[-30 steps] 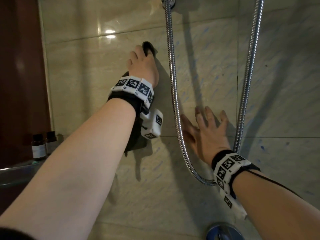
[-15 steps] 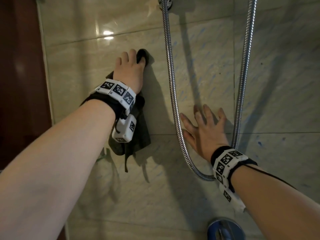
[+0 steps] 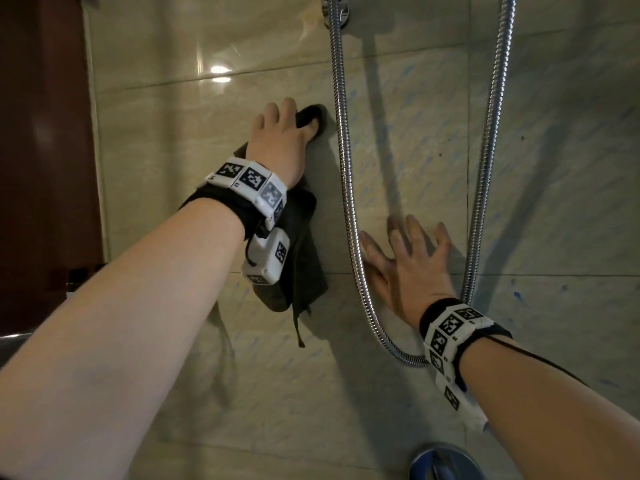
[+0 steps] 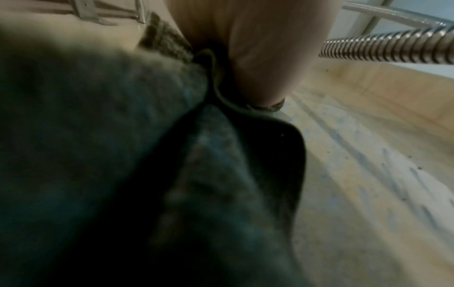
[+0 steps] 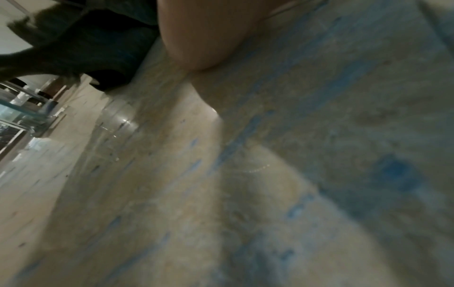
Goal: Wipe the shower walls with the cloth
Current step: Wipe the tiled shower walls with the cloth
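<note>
My left hand (image 3: 280,133) presses a dark grey cloth (image 3: 301,254) against the beige tiled shower wall (image 3: 554,202), just left of the metal shower hose (image 3: 346,202). A fold of cloth pokes up between thumb and forefinger, and the rest hangs below the wrist. The left wrist view shows the cloth (image 4: 98,155) bunched under the thumb (image 4: 258,48), close to the hose (image 4: 393,46). My right hand (image 3: 408,258) lies flat on the wall inside the hose loop, fingers spread, holding nothing. In the right wrist view one finger (image 5: 201,35) rests on the tile (image 5: 245,174).
The hose hangs in a U, and its other run (image 3: 485,168) drops right of my right hand. A chrome fitting (image 3: 443,462) sits at the bottom edge. A dark brown panel (image 3: 41,168) borders the wall on the left. A glass shelf (image 5: 22,114) shows far left.
My left hand slid the cloth left along the wall, then back right toward the hose. The right hand stayed flat in the same spot.
</note>
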Demonstrator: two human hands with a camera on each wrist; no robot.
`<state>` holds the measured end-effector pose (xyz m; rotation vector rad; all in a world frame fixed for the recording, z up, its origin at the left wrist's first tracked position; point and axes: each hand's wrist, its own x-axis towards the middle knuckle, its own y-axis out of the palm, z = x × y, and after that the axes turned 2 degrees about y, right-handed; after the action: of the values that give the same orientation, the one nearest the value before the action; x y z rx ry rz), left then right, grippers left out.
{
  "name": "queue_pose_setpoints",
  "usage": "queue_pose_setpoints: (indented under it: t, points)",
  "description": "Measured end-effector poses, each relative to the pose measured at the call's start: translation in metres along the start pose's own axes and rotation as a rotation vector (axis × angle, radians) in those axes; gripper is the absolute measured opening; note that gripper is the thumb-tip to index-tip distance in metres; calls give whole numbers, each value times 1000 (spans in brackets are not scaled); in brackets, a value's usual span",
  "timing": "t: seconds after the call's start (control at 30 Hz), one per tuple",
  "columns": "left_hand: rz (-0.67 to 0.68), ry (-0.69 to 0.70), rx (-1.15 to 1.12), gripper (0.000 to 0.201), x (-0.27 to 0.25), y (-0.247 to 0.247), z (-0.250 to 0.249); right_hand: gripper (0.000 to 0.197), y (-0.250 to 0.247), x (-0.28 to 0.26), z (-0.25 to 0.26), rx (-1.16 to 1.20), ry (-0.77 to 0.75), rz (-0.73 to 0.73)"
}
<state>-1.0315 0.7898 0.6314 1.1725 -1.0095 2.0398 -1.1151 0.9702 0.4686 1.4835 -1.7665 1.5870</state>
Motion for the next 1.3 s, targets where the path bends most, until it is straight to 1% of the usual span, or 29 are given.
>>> queue_pose_setpoints:
  t: [0.13,0.2,0.3,0.37,0.4,0.43,0.47,0.53,0.57,0.63,0.67,0.73,0.77,0.8,0.83,0.93,1.0,1.13,1.2,1.27,1.3]
  points:
    - [-48,-197,60,51,-4,14,3,63,4,1,1,35,-11,-82]
    - [-38,-256,39,52,4,18,-2,62,3,2,1,37,-18,-120]
    - [1,-320,-39,54,19,12,-8,55,0,1,2,23,-29,-34]
    - [-47,-339,-48,52,31,12,-10,51,-2,2,1,19,-11,-20]
    - [-80,-334,-43,50,35,10,-12,50,-4,3,1,21,-8,-25]
    - [-109,-327,-29,48,38,7,-13,52,-5,3,1,0,-20,2]
    - [-109,-308,-35,46,41,5,-13,55,-3,3,0,-34,-43,25]
    - [-53,-251,-63,44,42,3,-17,62,4,1,-3,-74,-76,51]
    - [-55,-218,-54,44,41,1,-19,63,5,0,-3,-60,-72,29]
    - [-98,-127,-12,44,35,1,-23,53,2,1,1,-2,-36,-24]
    - [-95,-82,7,44,30,3,-22,49,1,2,1,49,-15,-63]
    - [-88,1,46,44,21,10,-16,54,2,2,0,146,-11,-104]
    - [-82,19,65,42,17,7,-12,57,4,2,1,148,-15,-121]
    - [-74,12,132,39,14,6,-7,59,3,2,1,134,-17,-145]
    - [-72,-20,188,39,12,6,-2,58,5,2,2,134,-22,-166]
    - [6,-146,104,44,7,12,8,52,15,1,1,129,-29,-266]
    - [5,-246,92,47,9,10,13,53,19,2,2,116,-37,-317]
    - [22,-358,-31,50,30,5,15,56,19,4,2,151,-38,-244]
    - [27,-392,-69,49,41,-1,14,53,16,4,1,164,-34,-224]
    - [24,-394,-77,49,48,-5,10,44,14,4,2,76,-34,-218]
    - [33,-379,-78,51,51,-7,7,45,14,4,2,18,-41,-178]
